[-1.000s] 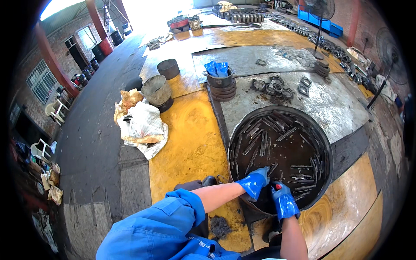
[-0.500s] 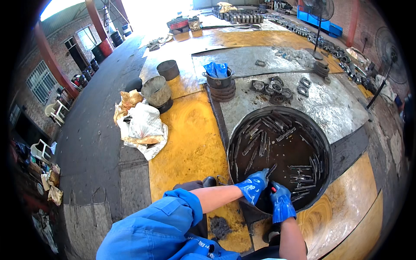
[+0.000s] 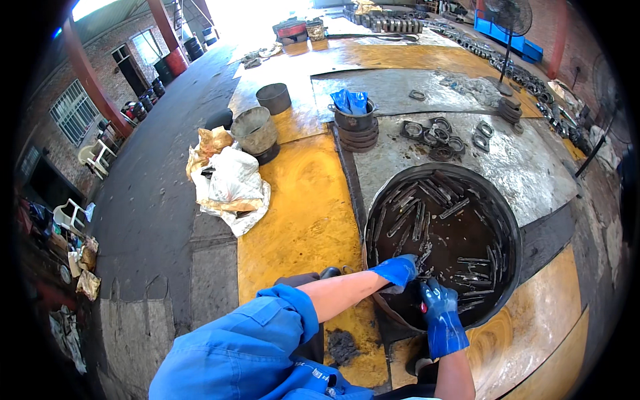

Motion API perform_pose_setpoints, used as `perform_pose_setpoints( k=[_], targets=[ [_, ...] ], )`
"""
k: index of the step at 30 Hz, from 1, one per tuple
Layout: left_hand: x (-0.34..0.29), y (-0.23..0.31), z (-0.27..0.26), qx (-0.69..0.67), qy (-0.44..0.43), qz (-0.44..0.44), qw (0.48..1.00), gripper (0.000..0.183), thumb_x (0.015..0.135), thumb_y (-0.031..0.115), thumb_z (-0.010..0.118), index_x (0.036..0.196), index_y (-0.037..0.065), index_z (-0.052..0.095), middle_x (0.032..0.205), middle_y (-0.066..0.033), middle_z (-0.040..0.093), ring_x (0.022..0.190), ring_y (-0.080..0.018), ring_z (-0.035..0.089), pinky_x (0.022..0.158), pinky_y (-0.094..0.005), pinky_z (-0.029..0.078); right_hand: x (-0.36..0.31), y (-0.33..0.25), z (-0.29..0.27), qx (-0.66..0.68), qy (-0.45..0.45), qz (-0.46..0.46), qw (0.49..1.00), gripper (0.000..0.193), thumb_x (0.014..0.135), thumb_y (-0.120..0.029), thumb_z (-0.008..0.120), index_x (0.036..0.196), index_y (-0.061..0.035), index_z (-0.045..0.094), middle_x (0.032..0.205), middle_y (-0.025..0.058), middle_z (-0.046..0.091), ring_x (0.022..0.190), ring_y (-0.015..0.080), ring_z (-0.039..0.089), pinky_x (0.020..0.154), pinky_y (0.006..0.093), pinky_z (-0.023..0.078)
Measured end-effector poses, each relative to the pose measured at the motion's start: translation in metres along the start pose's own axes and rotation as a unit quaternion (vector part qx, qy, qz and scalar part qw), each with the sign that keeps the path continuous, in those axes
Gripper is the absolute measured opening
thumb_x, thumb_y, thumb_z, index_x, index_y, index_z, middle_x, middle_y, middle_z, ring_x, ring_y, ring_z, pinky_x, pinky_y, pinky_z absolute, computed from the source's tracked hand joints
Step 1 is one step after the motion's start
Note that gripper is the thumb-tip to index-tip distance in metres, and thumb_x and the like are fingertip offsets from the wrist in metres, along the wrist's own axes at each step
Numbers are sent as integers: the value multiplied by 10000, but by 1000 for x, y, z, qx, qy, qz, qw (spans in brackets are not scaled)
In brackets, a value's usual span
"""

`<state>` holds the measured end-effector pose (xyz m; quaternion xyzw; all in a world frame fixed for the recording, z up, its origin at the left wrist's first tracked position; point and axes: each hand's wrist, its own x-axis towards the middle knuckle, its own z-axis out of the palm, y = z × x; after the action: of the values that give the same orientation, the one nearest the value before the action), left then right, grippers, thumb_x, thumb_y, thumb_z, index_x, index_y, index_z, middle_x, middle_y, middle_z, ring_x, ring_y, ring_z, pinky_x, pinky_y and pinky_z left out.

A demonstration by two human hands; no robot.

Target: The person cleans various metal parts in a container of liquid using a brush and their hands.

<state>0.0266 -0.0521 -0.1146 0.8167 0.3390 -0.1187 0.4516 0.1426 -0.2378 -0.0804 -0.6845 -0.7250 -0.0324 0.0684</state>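
Note:
A large round dark tub [image 3: 514, 257] stands before me, with brownish liquid and many dark, wet, narrow strips [image 3: 455, 208] lying in it. My left hand [image 3: 398, 272], in a blue rubber glove, is over the tub's near left side. Its fingers are closed on one dark strip [image 3: 425, 253], which points up and away. Close beside it, my right hand [image 3: 440, 301], also gloved in blue, is curled inside the near rim. A small red part [image 3: 423, 307] shows at its fingers; the rest of what it grips is hidden.
Left of the tub are a white sack [image 3: 235, 177] and a metal bucket [image 3: 255, 131]. Beyond it, a pot [image 3: 355, 121] holding blue gloves sits on stacked rings. Dark metal rings [image 3: 437, 135] lie on the sheet behind the tub. A standing fan [image 3: 508, 17] is at the far right.
The view has shifted, so the scene sits farther right. My left hand has drawn slightly away from the right one, still holding the strip. My right hand stays low in the tub.

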Motion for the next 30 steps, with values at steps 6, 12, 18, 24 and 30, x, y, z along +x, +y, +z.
perform_pose_setpoints(
  k=[6, 12, 18, 24, 30],
  targets=[
    [-8, 2, 9, -80, -6, -35, 996, 456, 916, 220, 631, 1327, 34, 561, 1117, -228, 697, 907, -354, 681, 802, -461, 556, -3, 2, 21, 89, -37, 115, 989, 414, 777, -188, 730, 1188, -221, 693, 1202, 123, 693, 979, 321, 705, 849, 478, 535],
    [-12, 14, 15, -122, -59, -76, 988, 353, 879, 152, 648, 1211, 33, 624, 1000, -219, 703, 802, -312, 635, 758, -464, 549, 0, 0, 22, 363, -29, 327, 872, 287, 891, -236, 704, 1153, -126, 743, 1086, 174, 733, 1031, 329, 708, 902, 390, 552],
    [26, -59, 40, 107, -61, 36, 992, 343, 925, 209, 651, 1214, 28, 625, 1015, -218, 699, 815, -318, 632, 789, -463, 542, 9, -15, 8, 410, -71, 213, 884, 343, 876, -204, 714, 1196, -82, 718, 1125, 177, 729, 1075, 305, 701, 937, 366, 536],
    [-19, 11, 12, -137, 26, -15, 990, 372, 966, 294, 644, 1221, 24, 628, 1025, -199, 703, 814, -293, 621, 790, -448, 529, -7, 3, -5, 101, 30, -25, 994, 388, 724, -108, 714, 1106, -147, 661, 1119, 125, 699, 968, 322, 702, 801, 464, 559],
    [-24, -1, 12, -177, 33, 9, 984, 391, 991, 326, 626, 1227, 15, 629, 1045, -194, 704, 865, -257, 609, 847, -408, 509, -2, 1, 15, 91, -26, 24, 995, 408, 702, -139, 750, 1103, -144, 675, 1156, 131, 687, 957, 322, 702, 809, 483, 540]
  ],
)
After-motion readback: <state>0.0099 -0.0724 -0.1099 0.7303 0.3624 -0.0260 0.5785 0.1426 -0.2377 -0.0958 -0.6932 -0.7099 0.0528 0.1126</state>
